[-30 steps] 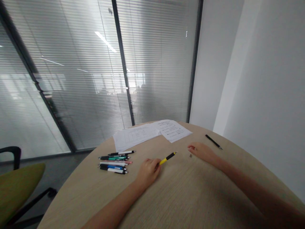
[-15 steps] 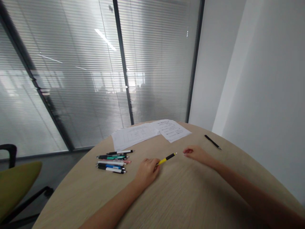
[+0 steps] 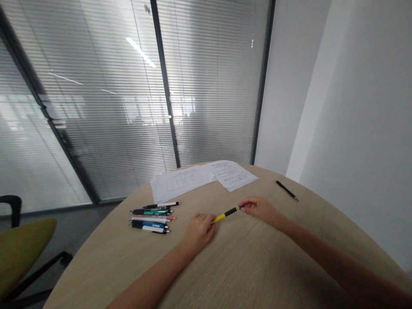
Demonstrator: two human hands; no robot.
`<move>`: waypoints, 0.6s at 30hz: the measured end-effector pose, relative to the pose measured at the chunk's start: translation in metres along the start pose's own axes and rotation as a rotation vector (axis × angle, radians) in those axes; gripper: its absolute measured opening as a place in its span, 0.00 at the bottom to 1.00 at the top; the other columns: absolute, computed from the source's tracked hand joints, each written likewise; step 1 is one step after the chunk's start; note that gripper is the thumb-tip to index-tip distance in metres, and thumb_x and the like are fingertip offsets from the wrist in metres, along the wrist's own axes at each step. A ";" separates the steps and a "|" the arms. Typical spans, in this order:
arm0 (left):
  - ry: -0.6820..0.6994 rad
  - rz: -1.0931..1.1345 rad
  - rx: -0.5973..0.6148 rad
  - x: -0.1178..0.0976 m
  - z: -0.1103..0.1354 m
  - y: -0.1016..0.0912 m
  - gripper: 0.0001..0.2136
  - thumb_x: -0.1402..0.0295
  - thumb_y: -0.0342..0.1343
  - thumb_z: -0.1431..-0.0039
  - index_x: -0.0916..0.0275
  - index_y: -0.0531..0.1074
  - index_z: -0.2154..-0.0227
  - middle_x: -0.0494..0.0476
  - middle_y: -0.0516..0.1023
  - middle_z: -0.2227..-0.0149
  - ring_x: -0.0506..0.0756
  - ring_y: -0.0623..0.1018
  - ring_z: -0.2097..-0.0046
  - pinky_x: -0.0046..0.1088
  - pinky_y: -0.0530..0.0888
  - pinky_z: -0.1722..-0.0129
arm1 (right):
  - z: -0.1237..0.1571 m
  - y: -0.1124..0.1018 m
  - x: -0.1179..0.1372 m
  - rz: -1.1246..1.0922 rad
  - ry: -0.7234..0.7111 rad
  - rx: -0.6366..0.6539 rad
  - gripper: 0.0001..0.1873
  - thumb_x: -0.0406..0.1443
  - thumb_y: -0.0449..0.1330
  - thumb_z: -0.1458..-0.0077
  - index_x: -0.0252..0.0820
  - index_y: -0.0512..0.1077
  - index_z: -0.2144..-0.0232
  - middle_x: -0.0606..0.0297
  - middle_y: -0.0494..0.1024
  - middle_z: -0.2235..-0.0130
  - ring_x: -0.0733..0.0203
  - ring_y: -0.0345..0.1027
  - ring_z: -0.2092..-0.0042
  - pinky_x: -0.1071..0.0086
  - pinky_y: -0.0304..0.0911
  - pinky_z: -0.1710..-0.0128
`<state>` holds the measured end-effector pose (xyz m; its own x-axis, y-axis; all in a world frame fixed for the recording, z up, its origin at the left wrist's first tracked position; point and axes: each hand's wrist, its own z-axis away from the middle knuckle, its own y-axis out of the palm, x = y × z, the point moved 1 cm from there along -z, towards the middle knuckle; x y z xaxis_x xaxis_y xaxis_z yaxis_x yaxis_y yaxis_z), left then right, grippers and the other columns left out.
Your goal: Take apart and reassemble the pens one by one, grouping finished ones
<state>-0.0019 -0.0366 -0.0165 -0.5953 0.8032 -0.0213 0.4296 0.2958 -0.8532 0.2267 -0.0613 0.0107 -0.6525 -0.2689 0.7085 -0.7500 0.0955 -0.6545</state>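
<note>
step in hand, as judged from the pose: a two-handed hold on one yellow and black plastic pen (image 3: 225,213). the left hand (image 3: 198,229) rests on the round, pale wood-grain surface (image 3: 257,266) with its grip closed around the yellow rear end of the pen. the pen is tilted, with its black front end raised above the surface and directed at the right hand (image 3: 260,208). the right grip is pinched closed on that tip, as far as the view shows. any work at the tip calls for the left grip to hold the barrel firm and steady

change from the earlier frames: the right hand was apart from the tip, with a clear gap; it has since closed that gap. the left hand and the pen have kept their place. a row of assorted click pens (image 3: 149,218) lies to the left, white printed sheets (image 3: 199,178) lie beyond, and a single black pen (image 3: 287,190) lies far right
</note>
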 end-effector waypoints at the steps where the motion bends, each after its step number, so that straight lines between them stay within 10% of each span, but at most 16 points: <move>1: 0.008 -0.001 -0.001 0.000 0.000 0.000 0.06 0.73 0.46 0.47 0.63 0.67 0.68 0.55 0.75 0.73 0.54 0.74 0.70 0.29 0.67 0.69 | 0.000 0.000 0.000 0.005 0.008 -0.004 0.10 0.35 0.56 0.55 0.41 0.74 0.69 0.63 0.76 0.71 0.62 0.67 0.69 0.70 0.61 0.69; 18: 0.051 0.013 -0.032 0.000 0.001 0.001 0.06 0.73 0.46 0.46 0.64 0.67 0.67 0.55 0.76 0.73 0.54 0.75 0.71 0.30 0.68 0.70 | -0.001 0.002 -0.002 -0.164 0.128 0.073 0.11 0.36 0.57 0.57 0.40 0.73 0.68 0.67 0.72 0.77 0.67 0.62 0.76 0.75 0.56 0.78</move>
<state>-0.0022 -0.0365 -0.0177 -0.5549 0.8319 -0.0047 0.4589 0.3014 -0.8358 0.2263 -0.0594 0.0079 -0.5341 -0.1509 0.8318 -0.8405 -0.0109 -0.5417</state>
